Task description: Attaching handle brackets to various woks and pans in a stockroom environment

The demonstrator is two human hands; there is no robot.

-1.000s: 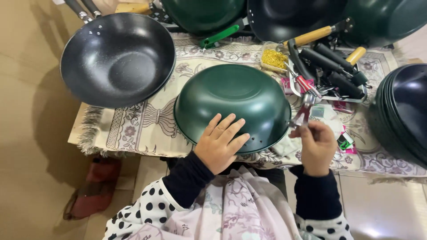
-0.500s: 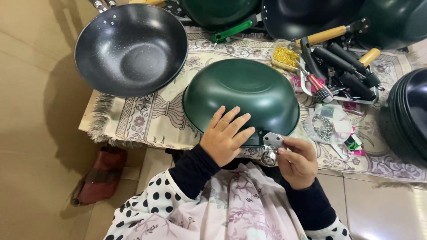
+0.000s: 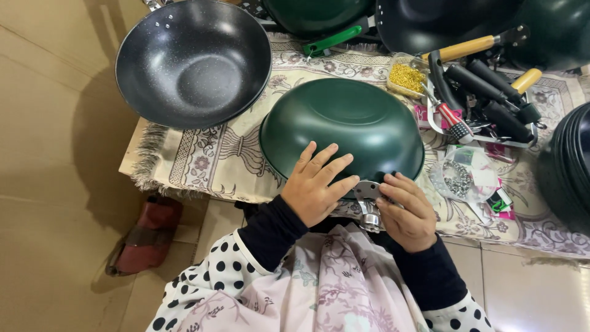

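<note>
Fitting a metal bracket to an upturned green wok at the near edge of the surface.

The green wok [image 3: 342, 126] lies bottom-up on the patterned cloth [image 3: 209, 157], its rim toward the person. The metal handle bracket [image 3: 367, 195] sits against that rim but looks not yet fastened; no handle is on it. The left hand [image 3: 316, 184] lies flat, fingers spread, steadying the wok's wall, clasping nothing. The right hand [image 3: 407, 212] curls over the bracket, fingertips pinched on it, wrist bent inward.

Beige tiled floor [image 3: 55, 184], patterned tablecloth [image 3: 203, 163]
</note>
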